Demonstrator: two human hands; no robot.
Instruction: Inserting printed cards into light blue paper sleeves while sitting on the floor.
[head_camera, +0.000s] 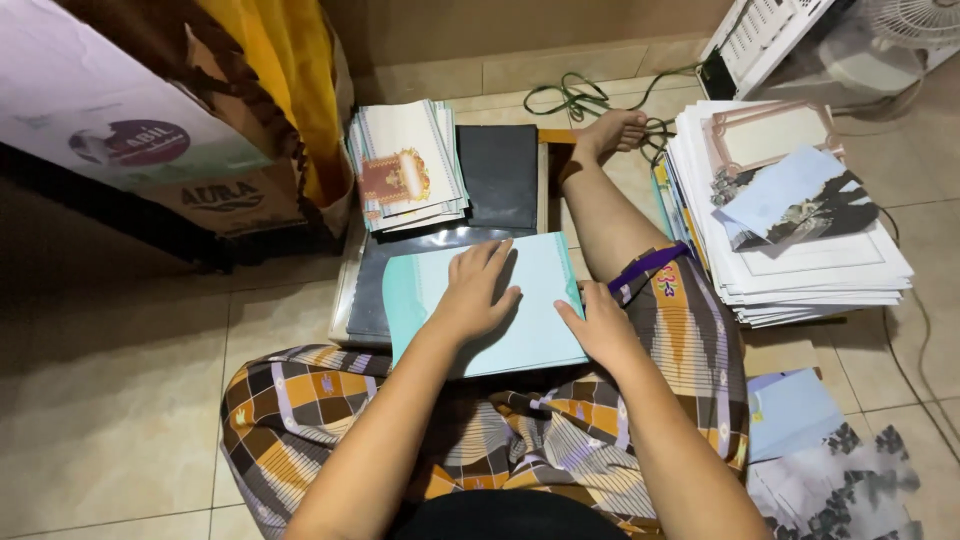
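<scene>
Pressing flat on a pale teal booklet (520, 300), left hand (470, 295) lies open, palm down, fingers spread on the cover. Right hand (605, 325) is loosely open, thumb and fingers pinching the booklet's right edge. Booklet rests on a dark folder (400, 270) on the tiled floor (120, 400), between a small card stack (405, 165) and a tall paper stack (800, 260).

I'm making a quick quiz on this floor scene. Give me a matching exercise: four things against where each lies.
Things:
1. left hand
2. right hand
3. tall paper stack
4. green cord

Places:
A. at the folder's right edge
B. by the back wall
C. flat on top of the pale teal folder
D. right of the outstretched leg

Pairs: 1-C, 2-A, 3-D, 4-B
</scene>
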